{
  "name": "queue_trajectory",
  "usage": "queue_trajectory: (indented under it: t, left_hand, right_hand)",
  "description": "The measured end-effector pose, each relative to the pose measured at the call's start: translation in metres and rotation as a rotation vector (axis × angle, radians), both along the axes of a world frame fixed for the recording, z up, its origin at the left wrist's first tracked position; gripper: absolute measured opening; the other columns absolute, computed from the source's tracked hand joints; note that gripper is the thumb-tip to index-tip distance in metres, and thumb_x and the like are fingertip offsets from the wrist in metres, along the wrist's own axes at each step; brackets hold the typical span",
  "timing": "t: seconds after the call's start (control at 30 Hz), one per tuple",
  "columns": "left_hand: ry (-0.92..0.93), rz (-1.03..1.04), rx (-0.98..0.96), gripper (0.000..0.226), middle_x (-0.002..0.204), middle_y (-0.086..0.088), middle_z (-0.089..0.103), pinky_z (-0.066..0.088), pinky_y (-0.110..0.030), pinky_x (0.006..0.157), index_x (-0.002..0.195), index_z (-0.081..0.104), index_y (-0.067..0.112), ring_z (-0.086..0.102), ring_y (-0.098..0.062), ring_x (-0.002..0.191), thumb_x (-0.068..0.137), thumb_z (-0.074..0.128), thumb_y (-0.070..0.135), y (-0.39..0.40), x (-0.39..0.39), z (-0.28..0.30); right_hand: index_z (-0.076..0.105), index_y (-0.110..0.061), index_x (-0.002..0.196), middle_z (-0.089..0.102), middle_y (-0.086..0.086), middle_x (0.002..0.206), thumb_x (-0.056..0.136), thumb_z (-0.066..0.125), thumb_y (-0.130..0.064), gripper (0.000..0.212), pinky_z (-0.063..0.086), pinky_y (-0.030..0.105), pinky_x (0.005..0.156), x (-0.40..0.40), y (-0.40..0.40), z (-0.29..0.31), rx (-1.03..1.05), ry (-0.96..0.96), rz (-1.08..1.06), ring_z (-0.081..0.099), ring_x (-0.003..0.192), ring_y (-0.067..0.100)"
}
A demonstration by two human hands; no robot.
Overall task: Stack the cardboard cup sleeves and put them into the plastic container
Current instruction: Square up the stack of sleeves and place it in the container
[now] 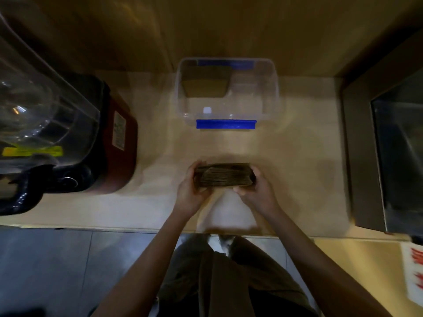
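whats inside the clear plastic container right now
A few brown cardboard sleeves lie at the far left of the plastic container; the rest of its floor looks bare. Blur hides how many there are.

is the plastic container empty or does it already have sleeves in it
Not empty: some sleeves already sit at the far left of the open container; the rest looks bare.

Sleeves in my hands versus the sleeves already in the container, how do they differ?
The held stack is gripped at both ends by the left hand and right hand above the counter; the container sleeves rest untouched against the container's far left wall. The held stack shows its edges, the others a flat face. Both are brown cardboard.
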State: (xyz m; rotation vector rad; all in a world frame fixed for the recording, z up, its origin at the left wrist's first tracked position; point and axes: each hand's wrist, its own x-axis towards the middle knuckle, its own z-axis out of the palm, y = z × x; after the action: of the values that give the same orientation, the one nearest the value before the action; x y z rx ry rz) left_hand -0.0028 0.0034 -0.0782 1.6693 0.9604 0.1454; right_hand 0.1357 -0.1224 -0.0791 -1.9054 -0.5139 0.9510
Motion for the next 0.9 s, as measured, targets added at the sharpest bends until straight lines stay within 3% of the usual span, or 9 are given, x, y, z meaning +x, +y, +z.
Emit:
queue_trajectory:
  t: [0.13,0.3,0.47,0.57,0.63,0.7,0.8,0.9]
  left_hand:
    - [0.043,0.005,0.050,0.083,0.124,0.001,0.051,0.035,-0.001,0.082,0.139,0.029,0.017,0.047,-0.010,0.113,0.069,0.073,0.007,-0.008,0.005,-0.005]
    - [0.024,0.048,-0.026,0.085,0.121,0.003,0.048,0.038,-0.015,0.090,0.139,0.026,0.020,0.047,-0.012,0.113,0.069,0.071,0.004,-0.014,0.010,-0.007]
    - [-0.012,0.098,-0.078,0.079,0.119,-0.002,0.050,0.046,-0.041,0.100,0.136,0.029,0.018,0.051,-0.023,0.117,0.070,0.070,0.002,-0.016,0.012,-0.007]
    - [-0.016,0.098,-0.073,0.081,0.118,0.001,0.049,0.045,-0.034,0.099,0.137,0.028,0.019,0.050,-0.017,0.114,0.070,0.070,0.002,-0.015,0.010,-0.004]
    - [0.005,0.105,-0.100,0.083,0.119,0.003,0.049,0.044,-0.033,0.101,0.139,0.028,0.022,0.050,-0.015,0.115,0.070,0.071,0.002,-0.015,0.008,-0.005]
    - [0.016,0.123,-0.140,0.084,0.121,0.000,0.051,0.043,-0.040,0.104,0.139,0.028,0.022,0.050,-0.019,0.119,0.069,0.070,-0.001,-0.015,0.007,-0.009]
    - [0.030,0.154,-0.158,0.083,0.126,-0.006,0.053,0.043,-0.046,0.104,0.140,0.026,0.022,0.050,-0.021,0.121,0.071,0.066,-0.001,-0.018,0.012,-0.010]
    - [0.045,0.169,-0.153,0.082,0.132,-0.008,0.051,0.041,-0.044,0.106,0.141,0.023,0.023,0.048,-0.022,0.124,0.074,0.064,-0.001,-0.019,0.014,-0.011]
  right_hand:
    - [0.043,-0.014,0.126,0.058,0.008,0.121,0.066,0.075,0.001,0.070,0.046,0.032,0.096,-0.007,0.001,-0.008,-0.017,0.005,-0.021,0.054,0.114,0.020]
    - [0.028,-0.014,0.138,0.052,0.012,0.131,0.060,0.069,-0.007,0.088,0.043,0.037,0.101,-0.011,0.002,-0.008,0.015,0.103,-0.073,0.051,0.120,0.021]
    - [0.042,-0.013,0.128,0.058,0.003,0.118,0.072,0.070,0.003,0.064,0.044,0.009,0.086,-0.010,0.004,-0.010,0.010,0.057,-0.070,0.055,0.113,0.019]
    - [0.043,-0.016,0.127,0.058,-0.006,0.112,0.075,0.070,0.001,0.061,0.042,0.003,0.083,-0.009,0.000,-0.006,0.029,0.042,-0.055,0.056,0.106,0.006]
    - [0.043,-0.026,0.122,0.057,-0.015,0.108,0.075,0.070,0.000,0.060,0.041,0.000,0.079,-0.007,-0.002,-0.007,0.018,0.047,-0.050,0.054,0.099,-0.009]
    - [0.042,-0.028,0.123,0.060,-0.010,0.112,0.074,0.070,0.000,0.063,0.044,0.009,0.087,-0.008,-0.002,-0.009,0.003,0.059,-0.055,0.054,0.103,-0.009]
    - [0.022,-0.020,0.142,0.051,0.008,0.135,0.076,0.066,0.005,0.083,0.040,0.033,0.105,-0.014,0.005,-0.009,-0.006,0.097,-0.064,0.048,0.124,0.015]
    - [0.015,-0.021,0.144,0.045,0.008,0.140,0.080,0.061,0.007,0.084,0.036,0.030,0.105,-0.016,0.006,-0.011,-0.017,0.117,-0.089,0.043,0.127,0.017]
